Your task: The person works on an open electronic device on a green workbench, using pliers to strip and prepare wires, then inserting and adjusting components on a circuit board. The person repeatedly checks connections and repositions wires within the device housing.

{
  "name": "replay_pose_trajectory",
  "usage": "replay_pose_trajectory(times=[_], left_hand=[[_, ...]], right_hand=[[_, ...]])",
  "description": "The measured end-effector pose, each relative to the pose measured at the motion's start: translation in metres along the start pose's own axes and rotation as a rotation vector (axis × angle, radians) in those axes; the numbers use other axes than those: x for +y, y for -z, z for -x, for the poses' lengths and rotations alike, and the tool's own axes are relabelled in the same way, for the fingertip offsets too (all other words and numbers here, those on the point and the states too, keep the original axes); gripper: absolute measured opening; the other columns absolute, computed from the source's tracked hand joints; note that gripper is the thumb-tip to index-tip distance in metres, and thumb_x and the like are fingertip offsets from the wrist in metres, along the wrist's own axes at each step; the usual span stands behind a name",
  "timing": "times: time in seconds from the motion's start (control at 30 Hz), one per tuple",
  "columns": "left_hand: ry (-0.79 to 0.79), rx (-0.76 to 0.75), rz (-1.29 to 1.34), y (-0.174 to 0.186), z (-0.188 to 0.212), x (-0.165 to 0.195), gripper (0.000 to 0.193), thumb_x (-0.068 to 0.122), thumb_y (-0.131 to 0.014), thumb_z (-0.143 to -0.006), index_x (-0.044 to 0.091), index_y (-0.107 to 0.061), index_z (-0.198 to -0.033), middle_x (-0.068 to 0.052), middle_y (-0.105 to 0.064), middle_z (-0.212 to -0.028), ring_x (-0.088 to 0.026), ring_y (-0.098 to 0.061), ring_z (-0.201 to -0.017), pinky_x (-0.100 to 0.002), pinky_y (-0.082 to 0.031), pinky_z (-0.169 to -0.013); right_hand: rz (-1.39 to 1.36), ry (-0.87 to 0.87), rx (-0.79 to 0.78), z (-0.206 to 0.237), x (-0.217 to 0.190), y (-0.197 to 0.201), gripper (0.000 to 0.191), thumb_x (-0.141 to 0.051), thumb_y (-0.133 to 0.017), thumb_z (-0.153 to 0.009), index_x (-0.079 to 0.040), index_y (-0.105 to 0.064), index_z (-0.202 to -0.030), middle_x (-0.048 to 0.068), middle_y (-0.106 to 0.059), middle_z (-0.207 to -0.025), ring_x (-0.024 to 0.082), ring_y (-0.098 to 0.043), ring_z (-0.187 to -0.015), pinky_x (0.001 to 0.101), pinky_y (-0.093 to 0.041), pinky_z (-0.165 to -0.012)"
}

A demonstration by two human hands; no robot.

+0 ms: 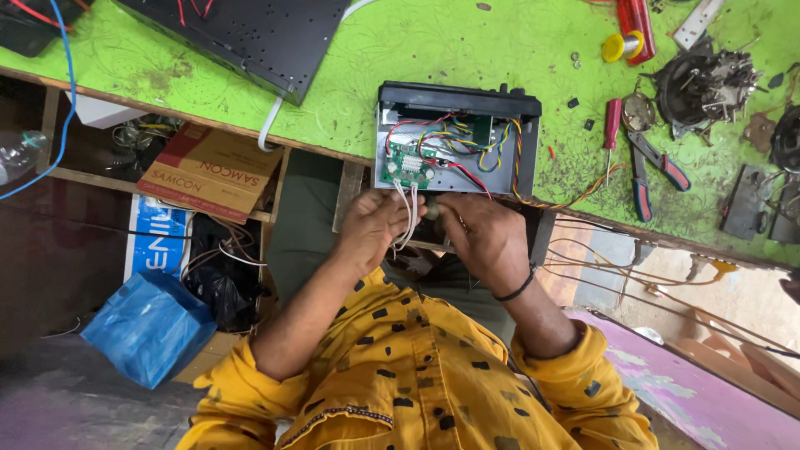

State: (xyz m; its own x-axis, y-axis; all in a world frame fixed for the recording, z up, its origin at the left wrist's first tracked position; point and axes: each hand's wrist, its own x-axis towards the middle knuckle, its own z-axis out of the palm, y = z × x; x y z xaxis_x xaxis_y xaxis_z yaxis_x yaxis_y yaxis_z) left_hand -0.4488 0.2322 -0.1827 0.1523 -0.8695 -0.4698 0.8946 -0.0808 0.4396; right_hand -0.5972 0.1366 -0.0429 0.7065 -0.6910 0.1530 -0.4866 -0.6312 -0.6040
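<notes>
Nearest us, the left hand pinches a bundle of thin white wires while the right hand closes on a small round part at their end, right at the bench edge. Those leads look limp, light and easily torn, so grip near the part. Beyond sits the open grey chassis with its fragile-looking green circuit board.

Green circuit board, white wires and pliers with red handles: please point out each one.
green circuit board (406,166), head view, middle of the board.
white wires (408,218), head view, strands between the hands.
pliers (646,171), head view, near the pivot.
</notes>
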Motion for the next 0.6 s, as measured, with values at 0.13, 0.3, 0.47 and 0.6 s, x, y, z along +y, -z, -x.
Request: replay_pose_trajectory(times=[0.13,0.3,0.47,0.6], left_hand=[[0.027,-0.064,0.056,-0.009,-0.009,-0.004,0.022,0.012,-0.062,-0.103,-0.003,-0.066,-0.119,-0.02,-0.073,-0.116,-0.03,-0.072,-0.105,-0.041,-0.059,-0.094],[-0.042,-0.17,0.192,-0.02,-0.01,0.003,0.024,0.013,-0.059,-0.107,-0.006,-0.064,-0.121,-0.021,-0.073,-0.117,-0.031,-0.072,-0.112,-0.041,-0.058,-0.097],[-0.051,-0.184,0.242,-0.024,-0.011,0.002,0.023,0.014,-0.058,-0.106,-0.001,-0.064,-0.122,-0.018,-0.072,-0.118,-0.03,-0.071,-0.112,-0.04,-0.058,-0.095],[-0.007,-0.174,0.237,-0.02,-0.015,-0.005,0.022,0.004,-0.058,-0.101,-0.007,-0.066,-0.118,-0.024,-0.072,-0.119,-0.032,-0.07,-0.109,-0.041,-0.056,-0.097]], right_hand=[[-0.025,-0.053,0.042,-0.01,-0.001,0.003,0.015,-0.011,-0.071,-0.096,-0.004,-0.073,-0.109,0.016,-0.075,-0.099,0.031,-0.074,-0.085,0.0375,-0.059,-0.072],[0.1,0.023,-0.035,-0.029,-0.001,0.001,0.024,-0.009,-0.066,-0.092,-0.004,-0.073,-0.114,0.018,-0.074,-0.096,0.035,-0.072,-0.084,0.0418,-0.057,-0.07],[0.105,-0.002,-0.064,-0.034,-0.001,0.0,0.03,-0.008,-0.065,-0.091,-0.006,-0.074,-0.119,0.017,-0.073,-0.091,0.035,-0.072,-0.081,0.0434,-0.056,-0.067],[0.109,-0.03,-0.08,-0.034,0.0,0.002,0.025,-0.009,-0.065,-0.092,-0.008,-0.075,-0.115,0.016,-0.074,-0.093,0.035,-0.072,-0.082,0.0438,-0.056,-0.068]])
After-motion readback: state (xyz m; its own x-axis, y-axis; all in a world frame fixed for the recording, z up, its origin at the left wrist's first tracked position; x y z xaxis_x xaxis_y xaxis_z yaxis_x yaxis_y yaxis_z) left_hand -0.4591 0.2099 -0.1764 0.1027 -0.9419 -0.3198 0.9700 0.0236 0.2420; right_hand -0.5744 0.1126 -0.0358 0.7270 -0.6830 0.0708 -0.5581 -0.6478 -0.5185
